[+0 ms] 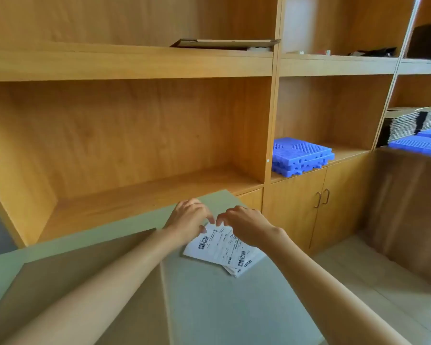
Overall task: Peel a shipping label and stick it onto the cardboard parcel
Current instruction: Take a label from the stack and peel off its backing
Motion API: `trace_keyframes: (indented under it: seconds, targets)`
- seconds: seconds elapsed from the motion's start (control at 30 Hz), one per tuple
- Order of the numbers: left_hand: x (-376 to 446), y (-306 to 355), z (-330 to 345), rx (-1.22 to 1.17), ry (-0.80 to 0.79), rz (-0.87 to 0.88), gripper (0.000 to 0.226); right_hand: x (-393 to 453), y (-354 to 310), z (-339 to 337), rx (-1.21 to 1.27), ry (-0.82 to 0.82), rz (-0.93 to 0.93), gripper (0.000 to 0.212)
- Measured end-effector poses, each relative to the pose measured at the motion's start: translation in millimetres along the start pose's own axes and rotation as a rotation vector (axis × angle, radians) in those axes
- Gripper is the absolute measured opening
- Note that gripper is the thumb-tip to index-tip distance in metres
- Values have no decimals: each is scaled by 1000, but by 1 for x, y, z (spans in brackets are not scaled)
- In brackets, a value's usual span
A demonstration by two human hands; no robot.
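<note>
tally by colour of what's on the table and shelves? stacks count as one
White: 1, the stack of shipping labels on the table, under both hands (left hand, right hand)
Brown: 3, the cardboard parcel, the flat cardboard box on the upper shelf, the flattened cartons
Blue: 2, the blue tiles and more blue tiles at right
Total: 6

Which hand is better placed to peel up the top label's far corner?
Probably the right hand: its fingers sit at the label stack's far corner, while the left hand presses beside it.

Blue trays (300, 156) on wooden shelves (144, 68)
</note>
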State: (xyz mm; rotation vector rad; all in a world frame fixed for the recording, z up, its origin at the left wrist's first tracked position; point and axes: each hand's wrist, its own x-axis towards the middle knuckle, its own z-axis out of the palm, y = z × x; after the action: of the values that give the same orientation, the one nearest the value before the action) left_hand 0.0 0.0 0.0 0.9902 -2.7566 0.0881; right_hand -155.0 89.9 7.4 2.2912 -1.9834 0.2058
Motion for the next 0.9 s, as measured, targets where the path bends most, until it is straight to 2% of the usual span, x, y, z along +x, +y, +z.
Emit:
trace_keyframes:
  seconds: [0.1,0.13,0.23,0.4,0.67,0.8,0.9]
  targets:
    - [7,1,11,29,-180,-39,50,4,10,14,80,-109,44,40]
    - [9,1,14,24,-208,-50,54,5,13,19,113,-144,61,42]
    - [18,-3,23,-25,-315,-86,68,12,24,34,207,-245,137,63]
    - [29,-4,29,-105,-460,-123,87,20,31,46,200,-313,159,89]
    - [36,1,28,-112,-545,-146,78,25,31,47,190,-351,188,90]
    - [34,6,25,-99,-498,-131,78,23,27,44,177,-310,174,95]
    - [29,11,22,-170,-466,-139,68,21,23,41,153,-282,161,96]
